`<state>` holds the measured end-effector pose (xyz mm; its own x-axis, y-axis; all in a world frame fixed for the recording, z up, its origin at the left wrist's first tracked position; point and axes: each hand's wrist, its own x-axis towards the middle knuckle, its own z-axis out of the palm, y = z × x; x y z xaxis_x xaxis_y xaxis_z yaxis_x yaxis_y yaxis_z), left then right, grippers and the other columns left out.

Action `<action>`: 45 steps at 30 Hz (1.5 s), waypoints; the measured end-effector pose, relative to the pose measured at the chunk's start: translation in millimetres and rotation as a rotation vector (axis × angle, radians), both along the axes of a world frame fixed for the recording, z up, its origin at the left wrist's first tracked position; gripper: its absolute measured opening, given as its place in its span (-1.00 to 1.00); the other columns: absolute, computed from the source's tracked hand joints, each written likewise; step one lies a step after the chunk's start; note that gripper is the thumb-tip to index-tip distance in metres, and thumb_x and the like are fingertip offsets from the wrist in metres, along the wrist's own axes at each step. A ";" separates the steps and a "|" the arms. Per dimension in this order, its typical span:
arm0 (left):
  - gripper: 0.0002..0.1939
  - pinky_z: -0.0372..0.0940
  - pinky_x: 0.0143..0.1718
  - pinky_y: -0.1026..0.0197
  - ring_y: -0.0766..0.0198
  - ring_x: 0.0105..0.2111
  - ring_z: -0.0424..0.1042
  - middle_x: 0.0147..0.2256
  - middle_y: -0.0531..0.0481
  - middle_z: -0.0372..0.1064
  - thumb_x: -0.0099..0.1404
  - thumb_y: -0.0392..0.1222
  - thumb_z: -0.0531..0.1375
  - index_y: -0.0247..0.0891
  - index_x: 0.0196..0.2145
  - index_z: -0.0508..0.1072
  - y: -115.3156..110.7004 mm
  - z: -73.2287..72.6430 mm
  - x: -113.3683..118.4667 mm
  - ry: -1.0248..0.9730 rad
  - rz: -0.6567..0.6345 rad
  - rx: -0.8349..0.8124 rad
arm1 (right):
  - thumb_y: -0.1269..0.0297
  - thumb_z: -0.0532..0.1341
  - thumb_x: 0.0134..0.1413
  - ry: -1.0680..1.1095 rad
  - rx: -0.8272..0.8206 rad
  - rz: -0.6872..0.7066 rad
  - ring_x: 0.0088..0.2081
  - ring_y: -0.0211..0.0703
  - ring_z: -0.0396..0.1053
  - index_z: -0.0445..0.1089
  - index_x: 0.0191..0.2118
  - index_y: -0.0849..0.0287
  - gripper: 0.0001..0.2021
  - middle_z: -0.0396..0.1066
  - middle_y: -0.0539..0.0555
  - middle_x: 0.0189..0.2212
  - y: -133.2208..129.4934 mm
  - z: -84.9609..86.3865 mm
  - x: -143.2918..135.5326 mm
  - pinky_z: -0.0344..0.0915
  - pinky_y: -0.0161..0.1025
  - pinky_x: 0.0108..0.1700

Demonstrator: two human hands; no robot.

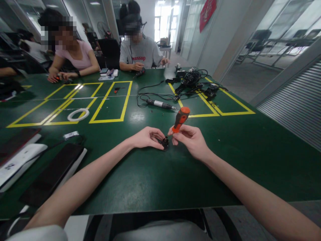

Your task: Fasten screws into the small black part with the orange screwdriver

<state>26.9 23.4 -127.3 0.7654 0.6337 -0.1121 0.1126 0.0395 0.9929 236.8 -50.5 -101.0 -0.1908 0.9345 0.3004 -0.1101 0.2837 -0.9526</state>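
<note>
Head view, black part (pixel 165 143): on table (pixel 140 182).
Left hand (pixel 146 137): half-curled, gripping its left side.
Right hand (pixel 197 142): closed, pinching screwdriver (pixel 182 117) beside it.
Screwdriver: align squarely; keep black part braced.

The grey T-shirt (pixel 142 50) reads "wassup" in red letters.

Green tabletop (pixel 140 180), glossy, marked with yellow tape rectangles (pixel 123 113). Black office chair (pixel 109 50) at far side. Glass partitions (pixel 75 16) at left; pale wall panels (pixel 193 43) at right, bearing red hanging (pixel 207 14). Bright window (pixel 165 20) at rear. Beyond right-hand glass: dark chairs (pixel 259 37), grey floor (pixel 255 72). Ribbed grey panel (pixel 296 107) at right edge. Ceiling light (pixel 95 3) upper left.
</note>
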 end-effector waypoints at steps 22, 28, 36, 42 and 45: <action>-0.56 0.49 -0.10 0.21 0.35 -0.35 0.57 -0.26 -0.05 0.62 -0.07 -0.29 0.54 -0.36 -0.19 0.62 -0.4 3.2 -0.1 0.030 -0.007 0.010 | 0.08 0.49 0.08 0.120 0.008 0.060 -0.54 -0.28 0.41 0.45 -0.28 0.14 -0.70 0.54 -0.02 -0.49 0.2 -3.3 0.0 0.41 -0.29 -0.42; -0.38 0.48 -0.12 0.24 0.34 -0.30 0.59 -0.20 -0.07 0.63 -0.04 -0.30 0.53 -0.32 0.03 0.60 1.4 0.4 -0.1 0.033 -0.038 0.048 | -0.04 0.45 0.09 0.020 0.018 0.006 -0.55 -0.28 0.37 0.49 -0.38 0.16 -0.65 0.48 -0.01 -0.52 0.8 -1.6 1.4 0.41 -0.25 -0.41; -0.21 0.50 -0.14 0.20 0.24 -0.28 0.64 -0.20 -0.11 0.63 -0.05 -0.25 0.57 -0.29 0.16 0.52 11.0 -6.7 -4.7 0.026 -0.051 -0.054 | 0.01 0.49 0.05 0.083 0.017 0.000 -0.51 -0.27 0.41 0.44 -0.31 0.13 -0.66 0.52 -0.03 -0.51 1.2 -3.3 0.0 0.42 -0.28 -0.39; -0.38 0.51 -0.06 0.17 0.27 -0.30 0.64 -0.26 -0.08 0.64 -0.07 -0.25 0.58 -0.31 -0.01 0.60 11.4 -3.2 -6.2 0.042 -0.065 -0.073 | -0.04 0.48 0.05 0.011 0.028 -0.010 -0.54 -0.29 0.36 0.52 -0.39 0.16 -0.65 0.49 0.00 -0.50 0.4 0.2 0.4 0.40 -0.26 -0.40; -0.43 0.50 -0.05 0.17 0.26 -0.27 0.64 -0.26 -0.07 0.65 -0.06 -0.25 0.58 -0.32 -0.06 0.62 11.7 -1.2 -7.1 0.049 -0.070 -0.079 | -0.07 0.41 0.15 0.049 0.020 0.046 -0.54 -0.29 0.38 0.51 -0.36 0.16 -0.64 0.52 0.02 -0.48 0.5 -1.7 -0.2 0.41 -0.25 -0.40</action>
<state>19.8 35.0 -128.6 0.7996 0.5668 -0.1983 0.1663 0.1081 0.9801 236.6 -50.0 -102.6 -0.2185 0.9189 0.3285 -0.1696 0.2957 -0.9401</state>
